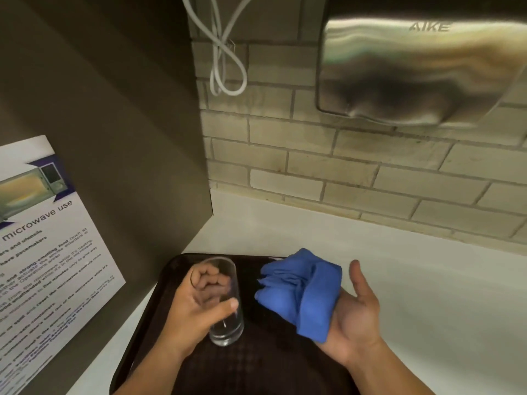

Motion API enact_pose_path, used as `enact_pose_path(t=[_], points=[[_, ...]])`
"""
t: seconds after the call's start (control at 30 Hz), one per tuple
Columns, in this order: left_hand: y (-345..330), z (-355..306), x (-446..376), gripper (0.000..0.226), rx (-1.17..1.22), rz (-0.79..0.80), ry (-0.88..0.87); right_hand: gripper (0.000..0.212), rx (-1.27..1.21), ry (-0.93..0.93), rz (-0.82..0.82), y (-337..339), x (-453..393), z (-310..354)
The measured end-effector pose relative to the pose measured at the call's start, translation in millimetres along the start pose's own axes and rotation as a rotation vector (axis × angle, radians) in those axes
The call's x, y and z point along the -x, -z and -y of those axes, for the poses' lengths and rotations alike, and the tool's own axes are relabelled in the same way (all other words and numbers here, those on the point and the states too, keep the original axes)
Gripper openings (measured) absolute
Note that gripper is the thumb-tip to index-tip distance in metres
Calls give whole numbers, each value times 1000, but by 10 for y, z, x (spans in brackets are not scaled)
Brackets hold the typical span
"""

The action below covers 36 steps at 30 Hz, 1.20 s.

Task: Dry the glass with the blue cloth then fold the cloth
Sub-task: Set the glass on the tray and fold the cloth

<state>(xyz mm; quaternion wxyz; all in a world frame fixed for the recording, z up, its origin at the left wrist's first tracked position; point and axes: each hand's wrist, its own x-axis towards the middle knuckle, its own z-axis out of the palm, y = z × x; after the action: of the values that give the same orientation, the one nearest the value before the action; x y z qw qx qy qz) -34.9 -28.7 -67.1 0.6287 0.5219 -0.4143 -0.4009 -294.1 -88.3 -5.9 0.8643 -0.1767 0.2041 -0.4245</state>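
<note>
A clear drinking glass (228, 323) is held tilted above the dark tray (256, 366), its mouth pointing away from me. My left hand (196, 306) wraps around it, fingers showing through the glass wall and thumb on the near side. The blue cloth (299, 289) is bunched over the fingers of my right hand (356, 315), which is palm up just right of the glass. The cloth and the glass are a little apart, not touching.
The tray lies on a white counter (427, 280) in a corner. A brown panel with a microwave notice (42, 252) rises at the left. A tiled wall (313, 166) stands behind, with a steel hand dryer (413, 69) and a looped white cable (225, 52) above.
</note>
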Motion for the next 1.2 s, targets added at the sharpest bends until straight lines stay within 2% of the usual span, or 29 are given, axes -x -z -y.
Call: enact_pose_path(t=[0.17,0.23,0.3,0.4,0.43,0.5,0.53,0.57,0.63,0.7,0.77,0.8,0.87,0.93,0.97,1.07,1.2], points=[[128,139,84,88,-171,99,66,99,3,51,205,-180,2,109],[157,-65,71,100,-225,161,90,90,9,84,277,-262,1,137],[122,-467,22,100,-247,113,32,77,48,118,319,-308,18,152],[-227,-1089,-135,75,-290,-2,-70,76,52,146,333,-332,-10,169],[-416,-1231,-191,72,-283,27,-18,76,25,150,363,-349,-20,173],[-800,-1418,-250,66,-263,214,219,74,-27,144,457,-421,1,204],[-952,-1459,-265,50,-264,314,308,73,-37,150,493,-431,19,221],[-1060,-1462,-296,32,-265,370,344,72,-28,151,532,-411,41,248],[-1189,-1446,-377,7,-256,374,290,71,18,125,558,-316,116,378],[-1303,-1458,-452,10,-239,445,208,72,260,147,460,-215,254,630],[-1471,-1463,-483,12,-317,582,154,67,677,230,119,-115,380,975],[-1581,-1453,-491,12,-381,647,132,64,861,210,32,-95,424,1138],[-1813,-1426,-512,16,-477,728,73,57,1220,118,-36,-139,478,1388],[-2030,-1390,-547,19,-541,758,24,36,1540,101,-125,-215,477,1557],[-2122,-1365,-569,23,-580,764,7,28,1650,115,-181,-228,464,1629],[-2370,-1283,-651,33,-715,766,-28,28,1809,122,-303,-177,422,1849],[-2667,-1219,-660,27,-873,723,-125,31,2043,138,-350,-52,381,2073]])
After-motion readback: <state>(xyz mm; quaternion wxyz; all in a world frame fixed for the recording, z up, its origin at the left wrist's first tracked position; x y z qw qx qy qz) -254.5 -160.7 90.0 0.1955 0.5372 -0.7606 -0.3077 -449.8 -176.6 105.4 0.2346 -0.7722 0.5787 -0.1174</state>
